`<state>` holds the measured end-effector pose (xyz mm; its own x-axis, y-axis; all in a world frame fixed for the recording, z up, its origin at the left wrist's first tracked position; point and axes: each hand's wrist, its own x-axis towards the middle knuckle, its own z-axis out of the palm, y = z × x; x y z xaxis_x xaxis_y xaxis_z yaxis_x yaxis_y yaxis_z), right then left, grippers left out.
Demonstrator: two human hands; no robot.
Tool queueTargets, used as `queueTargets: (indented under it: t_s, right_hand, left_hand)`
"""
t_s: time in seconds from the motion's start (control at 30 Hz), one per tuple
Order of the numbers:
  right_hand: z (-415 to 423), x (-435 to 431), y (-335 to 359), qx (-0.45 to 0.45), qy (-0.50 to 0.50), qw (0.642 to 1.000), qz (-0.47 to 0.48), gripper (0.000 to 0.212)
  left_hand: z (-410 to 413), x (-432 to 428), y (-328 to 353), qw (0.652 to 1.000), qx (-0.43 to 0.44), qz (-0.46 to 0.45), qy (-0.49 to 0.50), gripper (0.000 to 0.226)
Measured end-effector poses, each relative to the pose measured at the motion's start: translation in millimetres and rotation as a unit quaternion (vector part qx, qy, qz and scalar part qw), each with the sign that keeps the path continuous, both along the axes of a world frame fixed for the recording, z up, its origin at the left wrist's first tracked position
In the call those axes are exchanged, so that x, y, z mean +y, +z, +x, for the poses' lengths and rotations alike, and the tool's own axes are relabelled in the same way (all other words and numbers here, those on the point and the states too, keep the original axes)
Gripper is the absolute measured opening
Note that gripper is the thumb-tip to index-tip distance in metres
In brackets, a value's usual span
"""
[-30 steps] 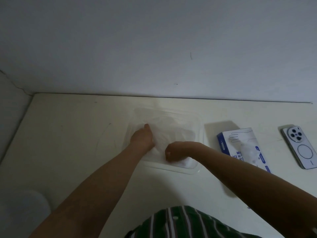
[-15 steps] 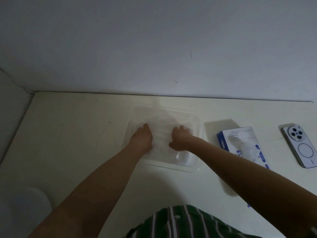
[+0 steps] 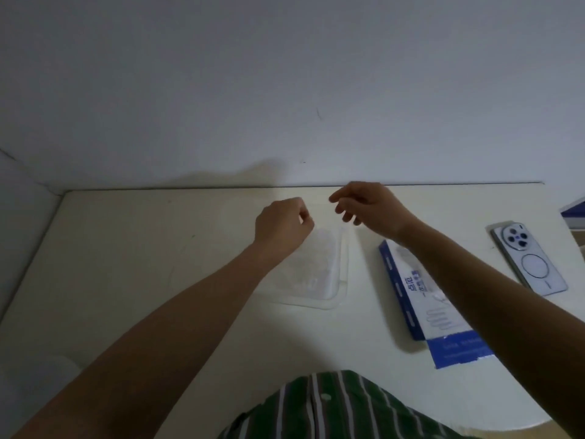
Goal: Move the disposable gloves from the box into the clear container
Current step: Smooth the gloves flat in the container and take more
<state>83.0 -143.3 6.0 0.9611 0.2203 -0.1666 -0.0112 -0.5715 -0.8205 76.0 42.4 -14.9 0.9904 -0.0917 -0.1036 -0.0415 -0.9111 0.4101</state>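
Observation:
A clear shallow container lies on the cream table, with thin pale disposable gloves flat inside it. My left hand hovers above the container's far left part with its fingers curled in; I see nothing in it. Just to its right, near the table's far edge, my right hand hangs in the air with loosely bent fingers and holds nothing visible. The blue and white glove box lies flat to the right of the container, partly under my right forearm.
A white phone lies face down at the right, beyond the box. A blue and white object pokes in at the right edge. A wall runs along the table's far side and left side. My striped shirt fills the bottom.
Both hands have lifted off the gloves in the container and moved up towards the far edge. The left hand's fingers have curled in. The view has shifted.

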Motion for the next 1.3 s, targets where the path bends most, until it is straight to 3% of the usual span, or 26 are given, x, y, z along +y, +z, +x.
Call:
queueTargets:
  t_s: [0.2, 0.3, 0.4, 0.53, 0.63, 0.83, 0.9, 0.97, 1.03, 1.1, 1.2, 1.3]
  right_hand:
    - [-41, -100, -32, 0.05, -0.094, 0.987, -0.121, 0.015]
    - [-74, -129, -52, 0.065, -0.093, 0.972, -0.208, 0.014]
    - [-98, -145, -67, 0.006, -0.13, 0.962, -0.242, 0.016]
    - [-108, -148, -79, -0.003, -0.147, 0.961, -0.232, 0.036]
    - [-107, -151, -86, 0.004, -0.13, 0.959, -0.251, 0.022]
    - [-94, -167, -69, -0.108, -0.213, 0.968, -0.08, 0.004]
    - [-94, -168, -61, -0.108, -0.25, 0.962, -0.003, 0.006]
    - [-95, -170, -59, -0.051, -0.266, 0.962, 0.043, 0.025]
    - [-97, -171, -64, 0.056, -0.232, 0.971, 0.001, 0.04]
    - [-99, -171, -70, 0.083, -0.205, 0.973, -0.061, 0.028]
    - [-98, -172, -63, -0.003, -0.234, 0.972, -0.001, 0.023]
    - [-94, -173, -44, -0.079, -0.291, 0.946, 0.117, 0.021]
  left_hand:
    - [-17, -92, 6, 0.982, 0.049, -0.081, -0.161, 0.012]
    - [-27, -128, -10, 0.971, 0.09, -0.073, -0.21, 0.017]
    - [-39, -161, -27, 0.956, 0.119, -0.028, -0.268, 0.033]
    - [-43, -184, -47, 0.95, 0.141, -0.006, -0.28, 0.043]
    - [-42, -193, -57, 0.953, 0.154, 0.009, -0.261, 0.055]
    - [-38, -200, -67, 0.955, 0.171, 0.024, -0.242, 0.065]
    - [-38, -201, -68, 0.954, 0.176, 0.033, -0.242, 0.072]
    - [-38, -202, -69, 0.955, 0.172, 0.039, -0.239, 0.072]
    - [-37, -202, -70, 0.956, 0.171, 0.031, -0.234, 0.068]
    - [-38, -201, -70, 0.956, 0.17, 0.026, -0.237, 0.068]
    - [-38, -200, -71, 0.957, 0.167, 0.012, -0.238, 0.068]
    - [-40, -199, -74, 0.957, 0.165, 0.021, -0.238, 0.064]
